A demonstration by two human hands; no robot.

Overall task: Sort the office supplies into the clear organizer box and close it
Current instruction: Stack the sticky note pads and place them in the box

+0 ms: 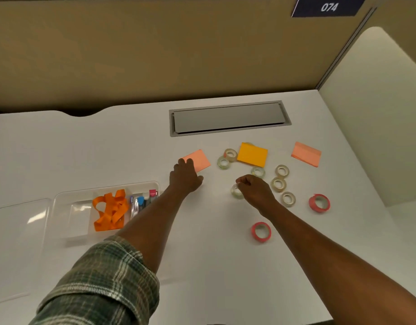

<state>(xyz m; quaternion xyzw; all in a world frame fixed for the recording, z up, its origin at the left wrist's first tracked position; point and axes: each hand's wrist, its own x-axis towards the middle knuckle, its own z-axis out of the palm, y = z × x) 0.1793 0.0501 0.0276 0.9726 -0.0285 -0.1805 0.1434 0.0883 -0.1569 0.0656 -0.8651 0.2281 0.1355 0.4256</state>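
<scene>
The clear organizer box [68,233] lies open at the left, holding orange ribbon [110,211] and small coloured items [143,200]. Its clear lid [16,242] lies flat to its left. My left hand [184,175] rests with fingertips on the near corner of a salmon sticky-note pad [200,159]. My right hand [255,187] is curled around a clear tape roll [235,192] on the desk. Several more clear tape rolls [278,184] lie around it. An orange pad [252,154], a second salmon pad [306,154] and two red tape rolls [261,231] [319,202] also lie loose.
A grey cable hatch [229,118] is set into the white desk [202,277] behind the supplies. Tan partition walls close off the back and right. A plaid sleeve [103,282] covers my left upper arm.
</scene>
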